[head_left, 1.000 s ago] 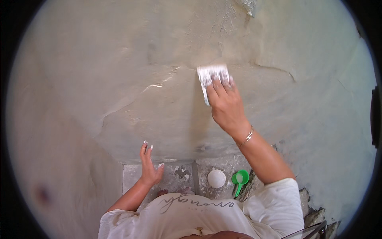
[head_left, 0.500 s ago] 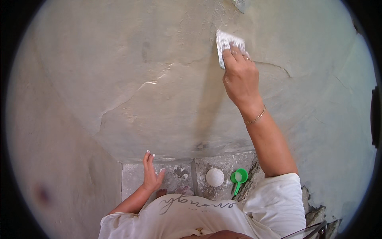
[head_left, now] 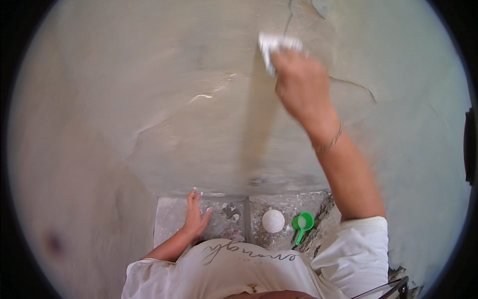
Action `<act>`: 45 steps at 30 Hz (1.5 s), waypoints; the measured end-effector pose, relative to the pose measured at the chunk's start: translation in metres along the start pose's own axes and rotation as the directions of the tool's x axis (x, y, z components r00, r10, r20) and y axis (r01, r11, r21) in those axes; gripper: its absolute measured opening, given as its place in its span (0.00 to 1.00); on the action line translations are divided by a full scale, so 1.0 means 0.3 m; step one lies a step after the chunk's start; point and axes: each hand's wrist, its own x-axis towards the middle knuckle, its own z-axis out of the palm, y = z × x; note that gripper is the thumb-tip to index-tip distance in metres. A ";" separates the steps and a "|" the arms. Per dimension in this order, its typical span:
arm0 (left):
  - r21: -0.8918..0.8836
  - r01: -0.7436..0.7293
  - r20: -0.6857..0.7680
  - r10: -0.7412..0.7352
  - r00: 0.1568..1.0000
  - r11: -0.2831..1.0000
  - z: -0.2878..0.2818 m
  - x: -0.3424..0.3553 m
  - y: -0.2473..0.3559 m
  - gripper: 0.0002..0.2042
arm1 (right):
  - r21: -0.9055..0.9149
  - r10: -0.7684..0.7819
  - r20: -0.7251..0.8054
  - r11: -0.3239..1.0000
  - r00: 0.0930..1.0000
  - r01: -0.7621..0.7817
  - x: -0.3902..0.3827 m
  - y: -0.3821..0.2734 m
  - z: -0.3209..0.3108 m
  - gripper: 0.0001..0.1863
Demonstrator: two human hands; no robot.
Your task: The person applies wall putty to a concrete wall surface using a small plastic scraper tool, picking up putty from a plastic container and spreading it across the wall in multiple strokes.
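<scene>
My right hand [head_left: 302, 82] is closed on a flat putty scraper [head_left: 271, 47] smeared with white paste, held against the grey plastered wall [head_left: 199, 129]. Motion blurs the hand and the scraper, and my fingers cover part of it. My left hand [head_left: 195, 219] hangs low near the foot of the wall, fingers stretched out, holding nothing. White paste sticks to its fingertips. I cannot tell whether those fingertips touch the wall.
On the worn floor tiles [head_left: 174, 207] lie a round white thing [head_left: 273, 221] and, right beside it, a green handled cup [head_left: 309, 220] with something whitish inside. A crack [head_left: 356, 83] and raised ridges mark the wall. Broken, rough ground [head_left: 321, 219] edges the tiles on the right.
My right hand has moved slightly up and left with the scraper along the wall. The view has shifted a little; my left hand stays low with fingers extended.
</scene>
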 end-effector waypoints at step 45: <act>-0.043 0.093 0.025 -0.092 0.995 0.995 -0.142 -0.027 -0.125 0.25 | 0.591 0.489 0.132 0.659 0.862 -0.464 0.003 0.028 -0.212 0.11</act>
